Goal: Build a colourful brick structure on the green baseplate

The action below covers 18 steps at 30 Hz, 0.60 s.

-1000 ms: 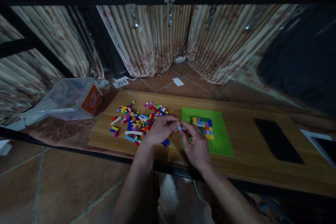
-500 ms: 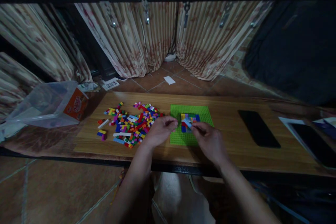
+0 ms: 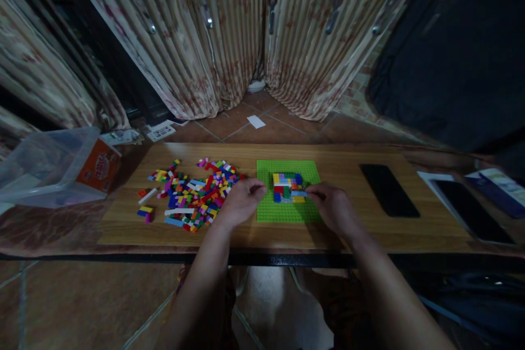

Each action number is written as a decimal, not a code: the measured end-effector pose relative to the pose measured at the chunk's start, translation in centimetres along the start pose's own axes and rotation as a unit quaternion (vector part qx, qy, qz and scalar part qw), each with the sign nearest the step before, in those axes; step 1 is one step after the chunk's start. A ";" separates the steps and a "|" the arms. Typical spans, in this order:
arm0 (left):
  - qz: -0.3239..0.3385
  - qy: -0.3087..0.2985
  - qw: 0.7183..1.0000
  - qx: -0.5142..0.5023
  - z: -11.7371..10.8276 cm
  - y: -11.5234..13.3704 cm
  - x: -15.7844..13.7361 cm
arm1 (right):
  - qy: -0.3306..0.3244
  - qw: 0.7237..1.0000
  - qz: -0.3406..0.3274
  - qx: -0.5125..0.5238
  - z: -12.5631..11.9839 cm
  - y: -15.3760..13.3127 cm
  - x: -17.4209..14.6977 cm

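The brick patch [image 3: 288,187] sits on the green baseplate [image 3: 287,213], between both hands. The right hand [image 3: 334,209] pinches what seems a pale brick at its right edge; the left hand [image 3: 240,203], loosely curled, rests against the baseplate's left edge.

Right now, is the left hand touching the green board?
Touching. The head view shows the left hand resting against the left edge of the green board, no gap visible.
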<state>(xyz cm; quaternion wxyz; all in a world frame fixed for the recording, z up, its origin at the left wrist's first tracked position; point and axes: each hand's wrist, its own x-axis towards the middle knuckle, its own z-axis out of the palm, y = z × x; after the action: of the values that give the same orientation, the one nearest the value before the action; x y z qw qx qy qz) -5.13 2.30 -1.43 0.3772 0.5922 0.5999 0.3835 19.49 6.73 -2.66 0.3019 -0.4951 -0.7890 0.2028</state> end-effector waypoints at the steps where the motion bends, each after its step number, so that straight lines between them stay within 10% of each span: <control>1: 0.003 -0.003 1.000 0.008 0.1 0.1 0.0 | -0.004 1.000 -0.005 -0.003 0.1 0.1 0.1; 18: -0.005 -0.021 0.997 0.079 0.9 1.4 -0.3 | -0.044 0.997 -0.049 0.042 0.0 0.6 -0.2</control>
<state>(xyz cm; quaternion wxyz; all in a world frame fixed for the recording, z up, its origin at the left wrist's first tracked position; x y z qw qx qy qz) -3.73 2.00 -0.58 0.3433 0.6253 0.6233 0.3203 19.88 6.79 -3.09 0.2970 -0.4330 -0.8157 0.2428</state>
